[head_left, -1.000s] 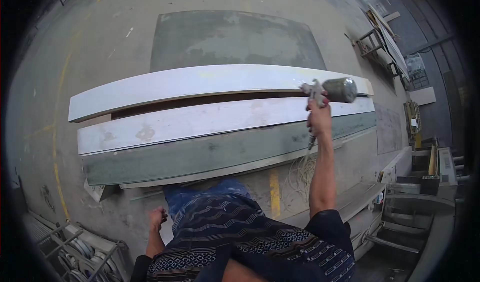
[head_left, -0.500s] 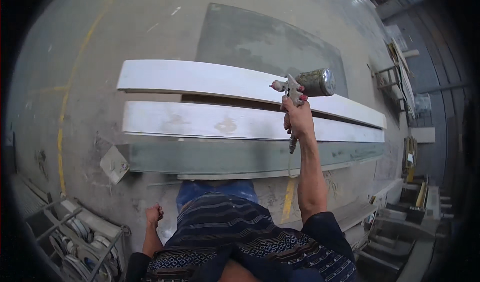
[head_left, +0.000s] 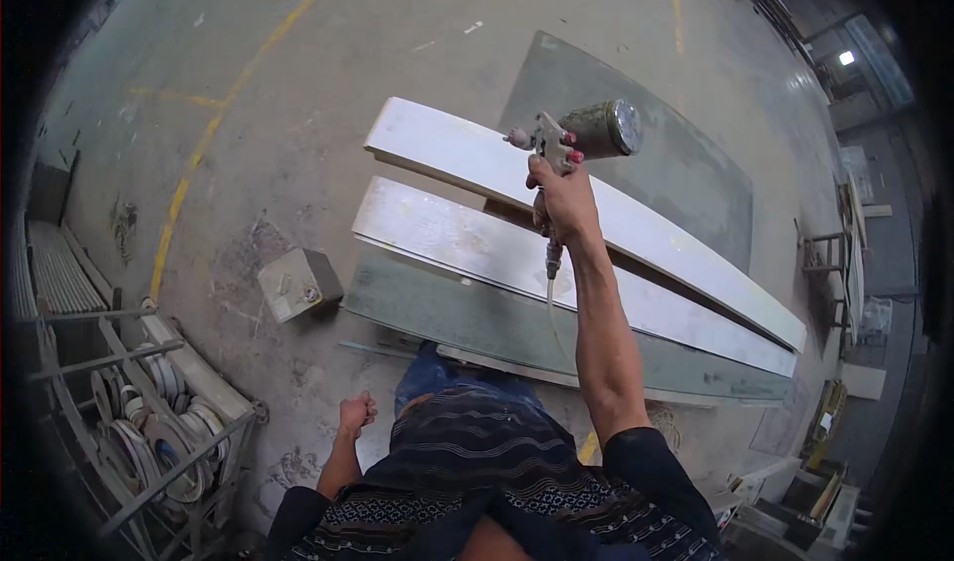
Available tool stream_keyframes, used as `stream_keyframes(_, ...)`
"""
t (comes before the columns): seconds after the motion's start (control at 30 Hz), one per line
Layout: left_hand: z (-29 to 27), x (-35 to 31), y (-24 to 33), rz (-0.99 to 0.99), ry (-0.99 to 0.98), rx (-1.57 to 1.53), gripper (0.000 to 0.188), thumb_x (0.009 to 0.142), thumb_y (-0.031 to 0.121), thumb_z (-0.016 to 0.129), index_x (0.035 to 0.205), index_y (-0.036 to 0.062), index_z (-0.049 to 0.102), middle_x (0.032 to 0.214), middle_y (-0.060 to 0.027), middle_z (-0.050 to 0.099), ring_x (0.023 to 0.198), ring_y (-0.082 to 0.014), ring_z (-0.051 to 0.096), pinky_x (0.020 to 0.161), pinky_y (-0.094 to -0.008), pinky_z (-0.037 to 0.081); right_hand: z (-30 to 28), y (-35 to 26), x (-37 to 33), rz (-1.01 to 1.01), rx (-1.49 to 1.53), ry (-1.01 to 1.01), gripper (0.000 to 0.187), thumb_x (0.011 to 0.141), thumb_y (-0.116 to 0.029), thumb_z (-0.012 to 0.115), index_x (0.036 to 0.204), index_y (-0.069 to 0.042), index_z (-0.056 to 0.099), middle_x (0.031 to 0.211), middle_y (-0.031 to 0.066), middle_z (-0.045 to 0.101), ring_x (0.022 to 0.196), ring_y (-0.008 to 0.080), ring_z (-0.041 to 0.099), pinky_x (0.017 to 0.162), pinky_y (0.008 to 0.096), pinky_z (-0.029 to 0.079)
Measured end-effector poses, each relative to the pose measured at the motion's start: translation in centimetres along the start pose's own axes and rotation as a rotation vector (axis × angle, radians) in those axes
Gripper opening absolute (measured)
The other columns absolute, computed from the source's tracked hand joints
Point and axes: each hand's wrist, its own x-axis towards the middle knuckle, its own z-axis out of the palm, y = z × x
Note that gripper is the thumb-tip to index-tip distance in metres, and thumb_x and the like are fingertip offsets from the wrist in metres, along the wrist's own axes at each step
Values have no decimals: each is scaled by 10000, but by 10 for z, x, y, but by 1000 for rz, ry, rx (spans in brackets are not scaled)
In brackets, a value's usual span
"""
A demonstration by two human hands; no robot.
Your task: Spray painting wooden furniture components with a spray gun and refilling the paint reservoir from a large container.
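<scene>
My right hand grips the handle of a spray gun, with fingers wrapped around it. The gun has a round metal cup on its side, red knobs, and a nozzle pointing left. A pale hose hangs from the handle's base. Below the gun lie two long white boards, a far one and a near one, side by side with a dark gap between. Wet-looking sheen shows on the near board's left part. Low at my left side, my left hand is curled closed, apart from everything.
A grey-green panel supports the boards along my side; another flat dark sheet lies beyond. A square can stands off the left end. A metal rack with coiled rolls is at lower left. Frames and stock line the right.
My view has turned, so the boards now slant down to the right. My right hand with the spray gun has shifted toward the boards' left end. My left hand stays low and curled.
</scene>
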Motion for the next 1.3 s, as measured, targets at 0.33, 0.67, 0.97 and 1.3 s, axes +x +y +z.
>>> stream_keyframes(0.33,-46,-19,27,28,73,137,254,856,249,533,711,45,577,606,-30,559,517,-119,557,426,-243,435,37,-37,-14,-7,127,-102,285,855,-260,591,779,-9,480,584,47,473,321,118,383,318,285,357)
stream_keyframes(0.67,-28,11,74,-1,-38,316,278,873,276,535,694,66,563,566,-15,536,491,-114,532,427,-248,431,-97,31,-70,102,122,379,263,873,-256,577,771,-24,508,579,37,474,336,107,395,308,278,351)
stream_keyframes(0.97,-5,30,94,-3,-102,371,276,891,278,497,702,82,544,571,-21,520,520,-145,542,459,-275,437,-249,93,-104,131,72,770,245,847,-237,582,743,-36,487,546,20,454,323,107,357,315,275,333)
stream_keyframes(1.3,-4,20,97,58,-52,445,291,897,303,496,707,86,537,589,-29,526,550,-159,557,508,-300,462,-248,101,-124,128,-130,975,325,847,-321,581,703,-40,502,412,27,409,288,149,404,278,302,284)
